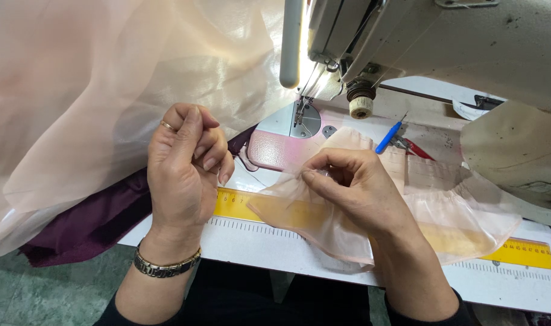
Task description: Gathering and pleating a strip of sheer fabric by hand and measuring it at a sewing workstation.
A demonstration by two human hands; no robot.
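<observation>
Right hand (354, 181) — pinched peach fabric (456, 211)

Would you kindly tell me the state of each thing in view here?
Left hand: curled, lifted, holding nothing visible.
Right hand: fingertips pinching the small sheer peach gathered fabric piece, which lies over the yellow ruler.
Grey sewing machine: lamp lit, nothing under the needle.
Large sheer peach fabric: draped at left.
Blue-handled seam ripper: lying unused.
</observation>
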